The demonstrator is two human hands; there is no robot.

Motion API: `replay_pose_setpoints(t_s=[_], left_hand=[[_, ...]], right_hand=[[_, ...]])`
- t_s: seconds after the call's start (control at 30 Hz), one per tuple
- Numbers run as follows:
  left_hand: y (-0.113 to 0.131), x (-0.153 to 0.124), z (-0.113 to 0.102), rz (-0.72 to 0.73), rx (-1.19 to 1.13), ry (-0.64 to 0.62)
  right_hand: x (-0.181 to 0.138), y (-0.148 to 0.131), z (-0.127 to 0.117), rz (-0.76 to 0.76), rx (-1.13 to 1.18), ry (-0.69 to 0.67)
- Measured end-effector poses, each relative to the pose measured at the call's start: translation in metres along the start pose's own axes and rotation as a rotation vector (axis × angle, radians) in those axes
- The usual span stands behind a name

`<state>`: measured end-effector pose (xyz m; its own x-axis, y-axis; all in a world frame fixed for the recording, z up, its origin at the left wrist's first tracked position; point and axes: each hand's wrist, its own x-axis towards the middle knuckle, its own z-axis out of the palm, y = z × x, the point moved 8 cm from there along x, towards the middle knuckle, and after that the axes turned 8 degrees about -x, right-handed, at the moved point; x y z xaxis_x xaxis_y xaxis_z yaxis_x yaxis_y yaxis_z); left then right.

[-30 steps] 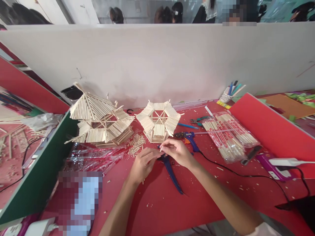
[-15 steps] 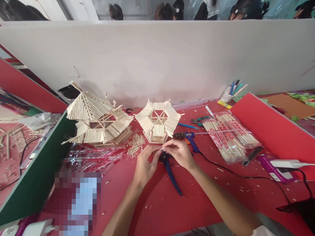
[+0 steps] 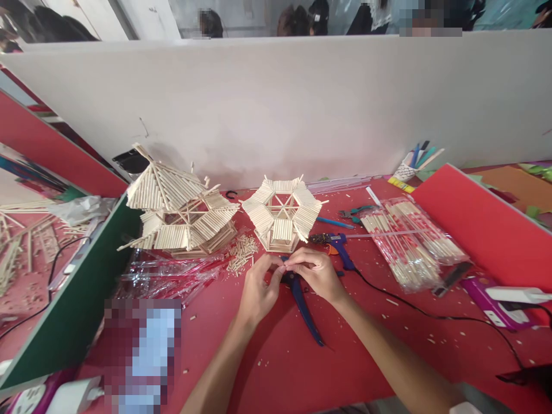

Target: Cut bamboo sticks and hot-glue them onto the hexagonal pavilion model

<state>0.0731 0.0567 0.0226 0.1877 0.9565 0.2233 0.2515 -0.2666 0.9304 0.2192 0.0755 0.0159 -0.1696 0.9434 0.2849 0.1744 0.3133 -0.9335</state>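
My left hand [image 3: 260,290] and my right hand [image 3: 319,277] meet at the fingertips in the middle of the table. Both are closed in a pinch, and whatever lies between the fingers is too small and covered to make out. Just below them lies a blue-handled cutting tool [image 3: 305,313], its head partly hidden by my fingers. Right behind my hands stands a small hexagonal stick model [image 3: 308,217] with an open centre. To its left is a taller stick pavilion [image 3: 163,188] with a pointed roof.
A blue glue gun [image 3: 340,248] lies right of my hands, its cord trailing rightward. Beyond it are green-handled pliers [image 3: 357,214] and bagged sticks [image 3: 401,247]. Short stick pieces [image 3: 242,253] and plastic wrappers [image 3: 172,273] lie left. A green divider [image 3: 73,293] and a red one [image 3: 483,230] flank the table.
The view has turned slightly left, so everything sits a little further right. My hands stay together at the same spot over the cutting tool, with only small finger movement.
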Motion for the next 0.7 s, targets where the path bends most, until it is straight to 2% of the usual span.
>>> replay_pose_setpoints(t_s=[0.2, 0.33, 0.43, 0.6, 0.7], left_hand=[[0.005, -0.001, 0.005, 0.062, 0.126, -0.026], [0.003, -0.001, 0.006, 0.041, 0.147, -0.058], [-0.003, 0.001, -0.014, -0.007, 0.202, 0.016], [-0.014, 0.005, -0.064, -0.025, 0.525, 0.208], [-0.011, 0.004, -0.077, -0.001, 0.676, 0.205]], right_hand=[[0.001, -0.002, 0.002, 0.009, -0.053, -0.009], [0.001, 0.001, 0.001, 0.067, -0.092, -0.015], [0.000, 0.002, -0.004, 0.127, -0.026, -0.023], [-0.001, -0.019, -0.009, 0.086, 0.053, -0.181], [-0.002, -0.036, -0.021, 0.064, 0.120, -0.206]])
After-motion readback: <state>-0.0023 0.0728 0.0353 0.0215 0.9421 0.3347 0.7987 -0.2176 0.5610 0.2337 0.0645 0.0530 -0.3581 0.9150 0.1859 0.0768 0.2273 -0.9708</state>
